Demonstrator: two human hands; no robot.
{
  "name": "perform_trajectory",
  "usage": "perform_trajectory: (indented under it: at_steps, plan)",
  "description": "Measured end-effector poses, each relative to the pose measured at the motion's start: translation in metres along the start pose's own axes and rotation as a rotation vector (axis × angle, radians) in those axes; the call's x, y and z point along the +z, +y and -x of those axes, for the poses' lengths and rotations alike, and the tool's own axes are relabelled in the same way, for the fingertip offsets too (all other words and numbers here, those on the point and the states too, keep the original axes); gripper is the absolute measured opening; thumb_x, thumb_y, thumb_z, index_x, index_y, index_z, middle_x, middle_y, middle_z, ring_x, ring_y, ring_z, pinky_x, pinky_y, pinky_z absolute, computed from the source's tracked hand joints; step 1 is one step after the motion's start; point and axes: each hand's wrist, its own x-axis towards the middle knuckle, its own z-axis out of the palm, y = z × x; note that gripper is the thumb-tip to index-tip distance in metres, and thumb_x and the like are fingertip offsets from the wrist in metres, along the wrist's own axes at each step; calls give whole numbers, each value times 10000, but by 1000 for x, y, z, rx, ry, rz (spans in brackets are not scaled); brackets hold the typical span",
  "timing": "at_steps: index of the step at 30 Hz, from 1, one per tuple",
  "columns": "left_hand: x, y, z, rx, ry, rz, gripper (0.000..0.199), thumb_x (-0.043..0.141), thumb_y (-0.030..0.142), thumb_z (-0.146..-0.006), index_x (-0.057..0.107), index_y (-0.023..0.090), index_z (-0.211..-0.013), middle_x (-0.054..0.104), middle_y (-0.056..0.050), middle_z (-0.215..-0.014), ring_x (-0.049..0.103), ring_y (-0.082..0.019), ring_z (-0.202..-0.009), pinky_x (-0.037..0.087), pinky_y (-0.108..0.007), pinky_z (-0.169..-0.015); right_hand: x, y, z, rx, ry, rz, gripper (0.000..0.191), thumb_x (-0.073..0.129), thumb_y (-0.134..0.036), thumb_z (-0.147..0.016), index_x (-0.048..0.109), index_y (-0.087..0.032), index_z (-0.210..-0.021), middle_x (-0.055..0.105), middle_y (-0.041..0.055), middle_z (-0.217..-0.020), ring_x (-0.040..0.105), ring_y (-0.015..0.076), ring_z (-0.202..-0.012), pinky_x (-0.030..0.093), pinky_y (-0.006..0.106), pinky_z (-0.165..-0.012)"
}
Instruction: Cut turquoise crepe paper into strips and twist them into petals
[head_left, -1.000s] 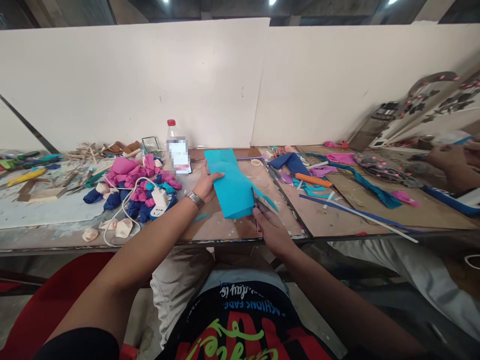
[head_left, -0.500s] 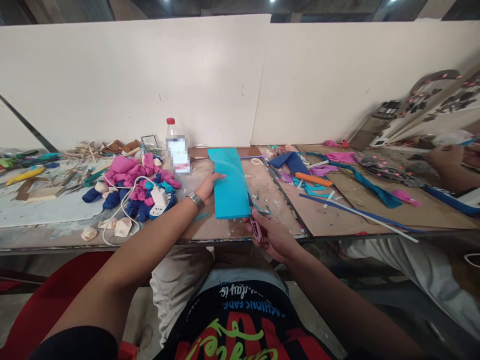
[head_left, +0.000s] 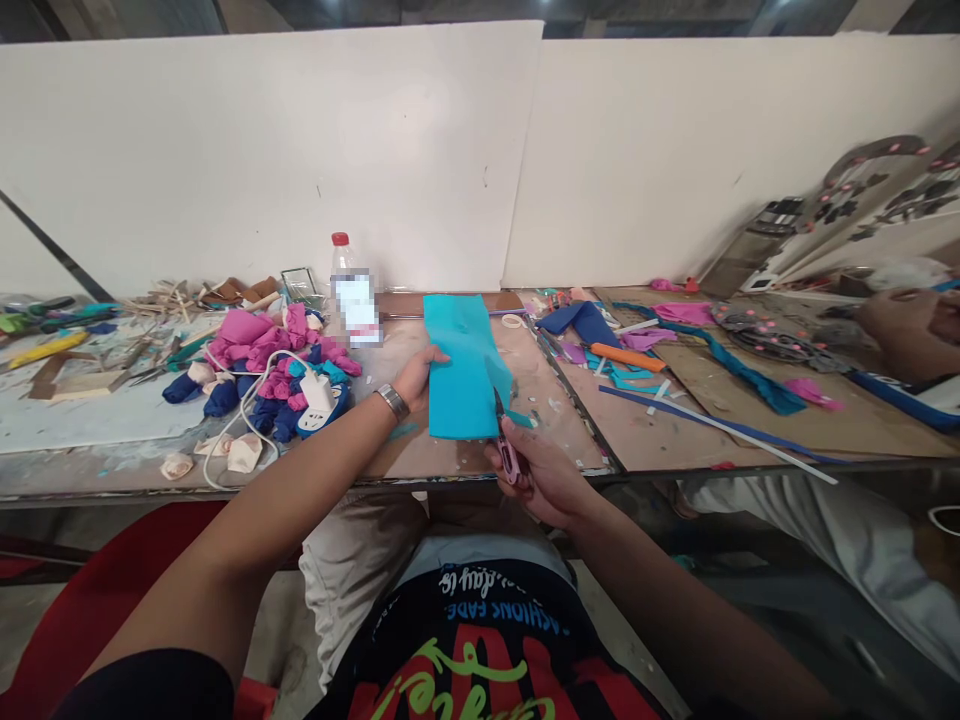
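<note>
Over the middle of the table I see a bright blue sheet of crepe-like paper (head_left: 461,375). My left hand (head_left: 420,375) is closed on its left edge, thumb on top. My right hand (head_left: 536,470) grips pink-handled scissors (head_left: 508,445) near the sheet's lower right corner. Their dark blades point away from me and meet the paper's right edge. A narrow blue flap sticks out to the right of the blades. Whether the blades are fully closed is hard to make out.
Left lies a heap of pink and navy crumpled paper pieces (head_left: 255,350) with a white cord and power strip (head_left: 319,410). Behind stands a red-capped bottle (head_left: 341,250) by a lit phone (head_left: 357,305). Paper strips (head_left: 720,425) lie right; another person's hand (head_left: 907,330) is at far right.
The blue paper's top has swung slightly right, and its right edge now bulges out above the scissors. Both hands keep their grip and have barely moved.
</note>
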Motion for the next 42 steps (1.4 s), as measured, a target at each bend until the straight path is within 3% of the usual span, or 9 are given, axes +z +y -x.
perform_trajectory:
  at_steps: [13,22,29,42]
  plan:
    - [-4,1,0,-6,-32,-11,574,716,252,-649,696,86,-1198,759,-203,-1199,704,-411,-1141,518,-589,-1045,5,2,0,67,26,-160,538,855,-597,-747,519,-179,-710,563,-55,-602,287,5,-410,222,134,-350]
    - [0,3,4,-9,-80,-78,557,711,272,-766,665,99,-1293,743,-180,-1270,702,-382,-1193,497,-564,-1117,4,4,-1,26,-41,-193,576,872,-574,-736,457,-186,-636,532,-70,-497,221,-1,-351,225,144,-339]
    - [0,-2,0,28,13,-96,572,735,245,-700,679,90,-1248,755,-189,-1232,705,-391,-1179,497,-564,-1117,5,5,2,18,-28,-214,580,872,-552,-744,424,-200,-632,509,-73,-461,223,14,-353,209,151,-336]
    - [1,-3,2,55,-18,-129,541,742,241,-713,686,100,-1232,742,-181,-1265,701,-387,-1179,516,-567,-1096,13,2,3,3,56,-204,631,933,-552,-645,404,-209,-634,491,-75,-449,246,19,-372,213,142,-332]
